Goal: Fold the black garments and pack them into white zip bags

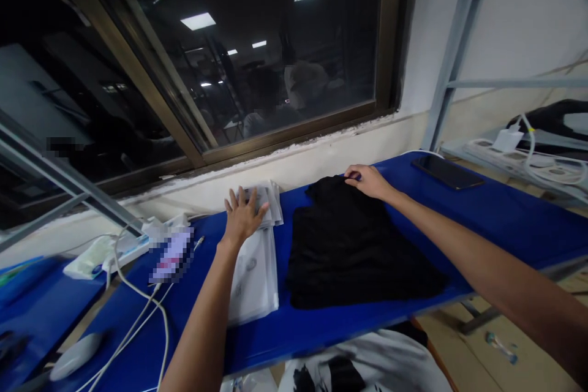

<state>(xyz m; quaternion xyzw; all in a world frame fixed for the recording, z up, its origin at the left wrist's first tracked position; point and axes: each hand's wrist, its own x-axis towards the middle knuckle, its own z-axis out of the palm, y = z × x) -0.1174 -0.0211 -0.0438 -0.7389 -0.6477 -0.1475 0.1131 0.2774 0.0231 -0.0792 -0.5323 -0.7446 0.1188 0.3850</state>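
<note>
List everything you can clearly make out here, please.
Black cloth: one, black, mid table
Plastic bags: uncounted, translucent, left of cloth
Table: one, blue, beneath both
Phone: one, black, table's right
Blurred item: one, purple, table's left
Rounded object: one, white, lower left
Power strips: two, white, left and right
Cables: several, white, mostly left
Window: one, brown frame, behind table
Left hand: one, bare, on bags
Right hand: one, bare, pinching cloth

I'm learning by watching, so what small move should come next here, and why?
Probably bring the left hand over to the black cloth's far left corner. The right hand already pinches its far edge, while the left is spread over the plastic bags, apart from the cloth; a second hold would likely keep it even.
</note>
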